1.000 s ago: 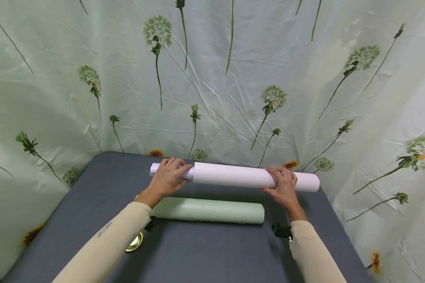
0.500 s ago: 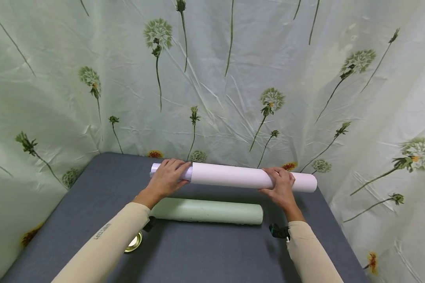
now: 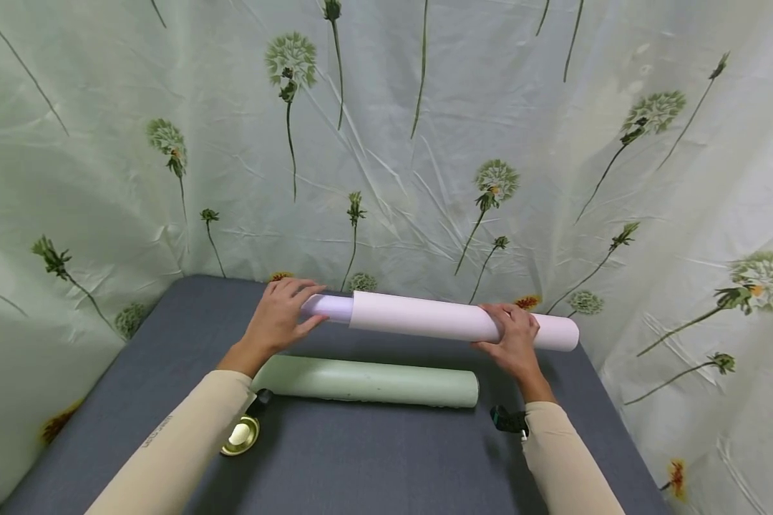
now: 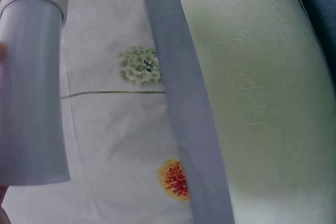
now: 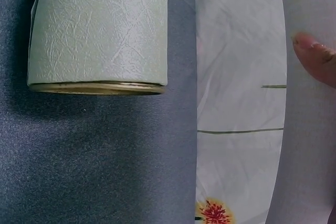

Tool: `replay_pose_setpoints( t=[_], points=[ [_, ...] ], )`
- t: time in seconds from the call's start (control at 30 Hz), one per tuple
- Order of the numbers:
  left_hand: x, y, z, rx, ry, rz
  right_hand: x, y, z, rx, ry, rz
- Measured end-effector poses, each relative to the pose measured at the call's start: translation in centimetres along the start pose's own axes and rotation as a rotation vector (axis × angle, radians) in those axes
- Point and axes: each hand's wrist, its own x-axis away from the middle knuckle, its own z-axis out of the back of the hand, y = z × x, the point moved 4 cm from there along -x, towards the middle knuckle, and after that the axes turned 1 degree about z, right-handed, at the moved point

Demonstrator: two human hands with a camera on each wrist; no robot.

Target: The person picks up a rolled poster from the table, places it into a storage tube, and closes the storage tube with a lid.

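I hold a white paper roll (image 3: pixel 425 318) level above the grey table (image 3: pixel 361 458), near its back edge. A narrower, pale lavender inner roll (image 3: pixel 327 307) sticks out of its left end. My left hand (image 3: pixel 282 315) holds that inner roll's end between fingers and thumb, hiding the tip. The inner roll (image 4: pixel 31 93) also shows in the left wrist view. My right hand (image 3: pixel 515 336) grips the outer roll near its right end; one fingertip (image 5: pixel 315 56) lies on the paper. A pale green tube (image 3: pixel 367 381) lies on the table below the roll, untouched.
A gold cap (image 3: pixel 241 435) lies on the table beside my left forearm. The green tube's open gold-rimmed end (image 5: pixel 97 86) faces right. A dandelion-print curtain (image 3: pixel 393 143) closes in the table at the back and on both sides.
My left hand has slid left along the inner roll and now covers its end, which showed before. The left forearm shifted, uncovering more of the gold cap. The right hand has stayed put.
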Motion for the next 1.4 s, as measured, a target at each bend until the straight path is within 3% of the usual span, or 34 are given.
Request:
replay_pose_setpoints(
  t=[0.27, 0.43, 0.57, 0.73, 0.9, 1.17, 1.4],
  points=[
    [1.7, -2.0, 0.6, 0.267, 0.133, 0.242, 0.1, -0.1, 0.0, -0.004, -0.007, 0.000],
    [2.7, -3.1, 0.8, 0.388, 0.200, 0.345, 0.2, 0.0, 0.1, 0.005, 0.008, 0.001],
    [3.3, -3.8, 0.9, 0.478, 0.188, 0.438, 0.3, 0.1, 0.1, 0.006, 0.017, 0.004],
    [4.1, -4.5, 1.2, 0.685, 0.137, 0.567, 0.2, 0.1, 0.1, 0.004, 0.017, 0.006],
    [4.4, -4.8, 1.4, 0.832, 0.099, 0.559, 0.1, 0.0, 0.3, 0.005, 0.016, 0.011],
    [4.8, -5.0, 1.2, 0.892, 0.074, 0.512, 0.0, -0.1, 0.4, 0.001, -0.004, 0.002],
    [4.9, -5.1, 1.1, 0.909, 0.059, 0.533, 0.1, 0.0, 0.5, 0.007, 0.009, 0.022]
  ],
)
